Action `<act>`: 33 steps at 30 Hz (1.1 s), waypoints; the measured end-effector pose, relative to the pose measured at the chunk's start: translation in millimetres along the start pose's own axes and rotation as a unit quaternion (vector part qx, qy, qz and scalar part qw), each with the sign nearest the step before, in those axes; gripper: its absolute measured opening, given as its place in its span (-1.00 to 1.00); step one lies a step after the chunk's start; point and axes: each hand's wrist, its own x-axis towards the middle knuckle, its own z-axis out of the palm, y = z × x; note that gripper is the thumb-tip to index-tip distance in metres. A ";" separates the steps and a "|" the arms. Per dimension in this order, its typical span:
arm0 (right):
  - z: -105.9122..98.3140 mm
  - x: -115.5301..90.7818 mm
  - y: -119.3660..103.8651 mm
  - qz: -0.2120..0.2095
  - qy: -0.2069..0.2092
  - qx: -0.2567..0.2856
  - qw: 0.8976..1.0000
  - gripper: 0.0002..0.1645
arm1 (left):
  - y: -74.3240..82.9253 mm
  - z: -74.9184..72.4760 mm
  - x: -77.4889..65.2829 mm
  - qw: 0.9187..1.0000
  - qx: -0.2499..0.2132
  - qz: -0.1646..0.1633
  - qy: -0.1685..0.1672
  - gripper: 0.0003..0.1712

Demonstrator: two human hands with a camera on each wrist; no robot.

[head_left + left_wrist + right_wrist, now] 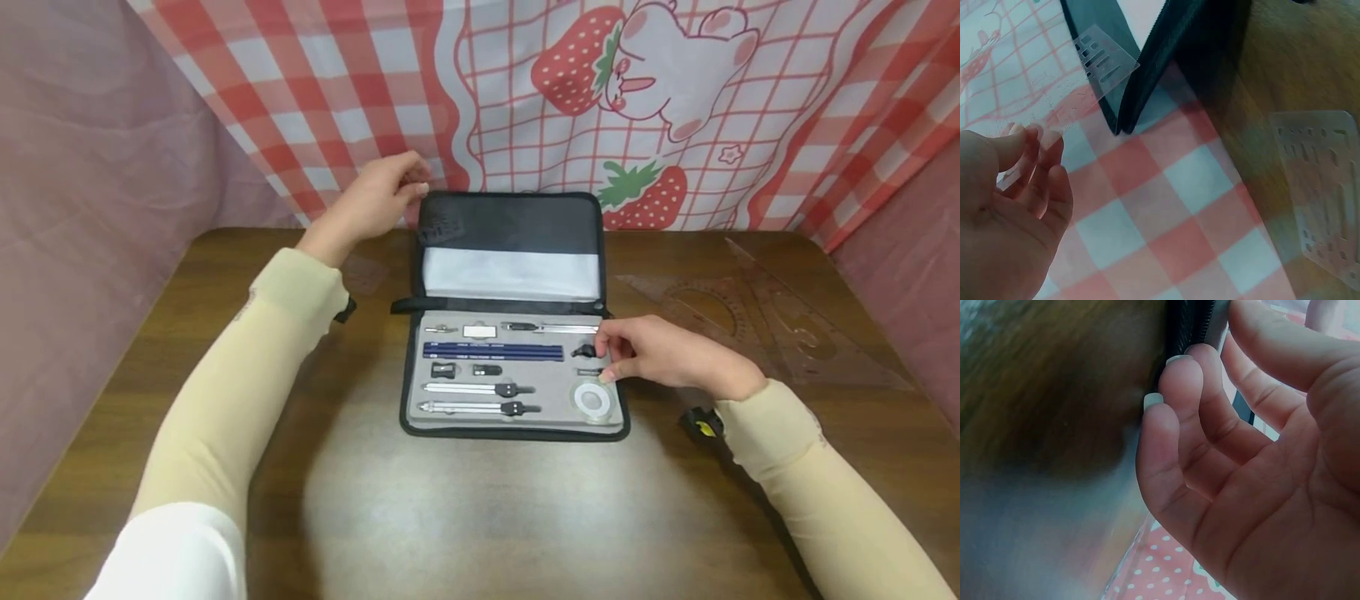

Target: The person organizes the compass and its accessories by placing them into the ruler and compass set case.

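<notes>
A black zip case (517, 435) lies unfolded on the table, its lid tilted up at the back. In its grey tray sit blue pencils (492, 352), two compasses (480, 407), a sharpener (443, 370), a white eraser (480, 332) and a white ring-shaped roll (592, 400). By the lid's left edge my left hand (386, 196) pinches a clear plastic stencil (1107, 62), whose slotted end overlaps the lid. My right hand (656, 354) grips the case's right edge, with its thumb and index fingertips over the tray and other fingertips against the zip.
Right of the case lie a clear protractor (708, 304) and a clear set square (817, 333). Another clear stencil (1322, 194) is on the table at the left. A red-and-white checked cloth (360, 75) hangs behind the table's back edge.
</notes>
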 end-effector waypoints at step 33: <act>-0.7 0.2 0.0 0.008 -0.007 0.009 1.000 -0.58 | 4.1 26.3 26.8 0.988 0.137 0.021 -0.063 -0.54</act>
